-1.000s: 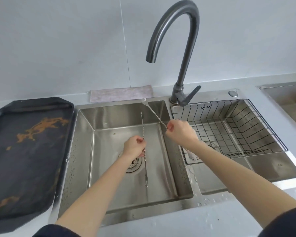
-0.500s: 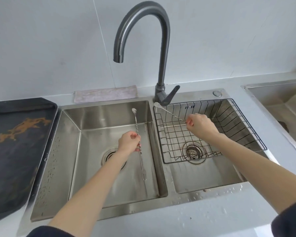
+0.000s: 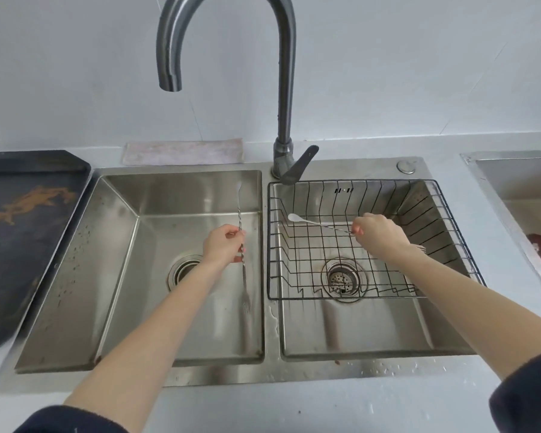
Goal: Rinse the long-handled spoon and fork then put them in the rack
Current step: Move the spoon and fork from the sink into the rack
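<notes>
My left hand (image 3: 224, 245) grips the long twisted-handle fork (image 3: 243, 276) at mid-handle. It hangs upright over the left basin (image 3: 122, 245), tines pointing down. My right hand (image 3: 378, 235) pinches the long-handled spoon (image 3: 313, 221) and holds it nearly level inside the black wire rack (image 3: 447, 210). The rack sits in the right basin. The spoon's bowl points left, close to the rack's left wall. Whether the spoon touches the rack's wires I cannot tell.
The grey gooseneck faucet (image 3: 283, 89) stands between the basins, its spout over the left one, with no water running. A black tray (image 3: 28, 239) lies on the counter at left. Behind the sink is a folded cloth (image 3: 181, 151). Another sink (image 3: 525, 189) borders the right edge.
My right hand has carried the spoon rightward from above the divider and lowered it into the rack. My left hand still holds the fork over the left basin.
</notes>
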Tool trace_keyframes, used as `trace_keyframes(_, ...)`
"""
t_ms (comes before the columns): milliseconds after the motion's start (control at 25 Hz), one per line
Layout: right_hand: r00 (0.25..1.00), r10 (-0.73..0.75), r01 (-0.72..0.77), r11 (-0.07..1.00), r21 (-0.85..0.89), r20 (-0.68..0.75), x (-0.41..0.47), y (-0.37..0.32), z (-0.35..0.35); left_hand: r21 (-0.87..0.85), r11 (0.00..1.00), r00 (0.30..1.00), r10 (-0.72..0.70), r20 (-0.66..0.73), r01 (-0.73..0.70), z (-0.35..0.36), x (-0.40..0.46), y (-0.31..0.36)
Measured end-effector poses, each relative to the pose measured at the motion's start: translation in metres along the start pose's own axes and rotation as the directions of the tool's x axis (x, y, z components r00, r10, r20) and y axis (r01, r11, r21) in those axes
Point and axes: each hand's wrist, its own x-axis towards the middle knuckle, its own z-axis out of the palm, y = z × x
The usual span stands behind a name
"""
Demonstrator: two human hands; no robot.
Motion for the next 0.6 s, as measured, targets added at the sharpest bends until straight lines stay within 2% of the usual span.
trace_keyframes(320, 0.996, -0.076, 0.082, 0.988, -0.129, 0.05, 0.031, 0.019, 0.028, 0.023, 0.999, 0.998, -0.047, -0.04, 0.048, 0.012, 0.013, -0.004)
trace_keyframes(600, 0.992, -0.122, 0.125, 0.988, -0.087, 0.032, 0.042, 0.022, 0.052, 0.022, 0.997, 0.996, -0.075, -0.042, 0.076, 0.015, 0.021, -0.007)
